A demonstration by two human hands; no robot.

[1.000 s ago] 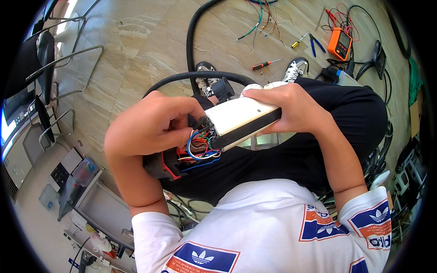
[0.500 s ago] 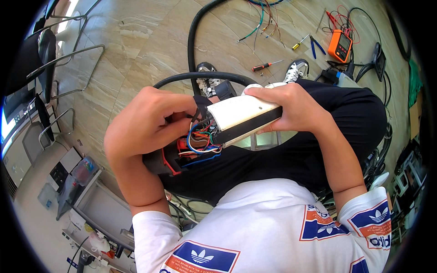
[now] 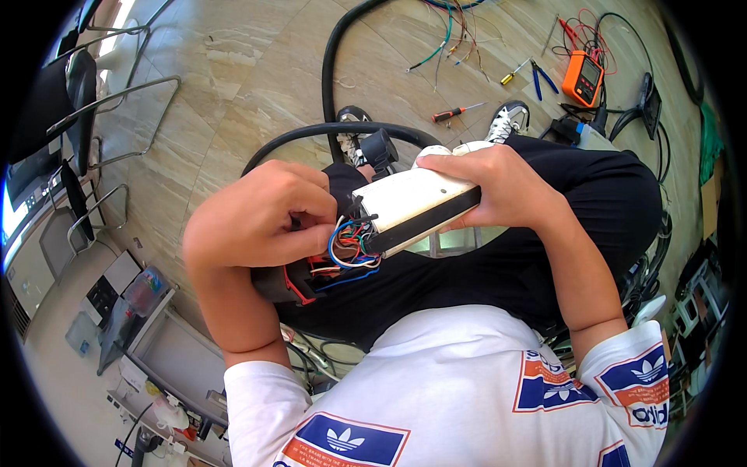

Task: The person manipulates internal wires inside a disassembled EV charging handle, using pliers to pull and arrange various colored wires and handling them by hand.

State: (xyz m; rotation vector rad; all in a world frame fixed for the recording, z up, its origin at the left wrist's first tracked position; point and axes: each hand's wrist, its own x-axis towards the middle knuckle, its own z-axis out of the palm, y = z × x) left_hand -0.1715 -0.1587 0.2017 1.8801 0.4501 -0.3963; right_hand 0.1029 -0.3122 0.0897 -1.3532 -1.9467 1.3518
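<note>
Your left hand had shifted slightly nearer you since half second before; black leads stood clear of fingertips, so earlier hold on them looked released. Coloured wires spilled from left end of white-and-black housing, held above lap, between hands. Left fingers curled toward thumb, just beside wires; could not tell whether anything was pinched. Right hand clasped housing's right end, thumb on top, fingers beneath, partly hidden.

Smooth plastic casing, glossy floor tiles
</note>
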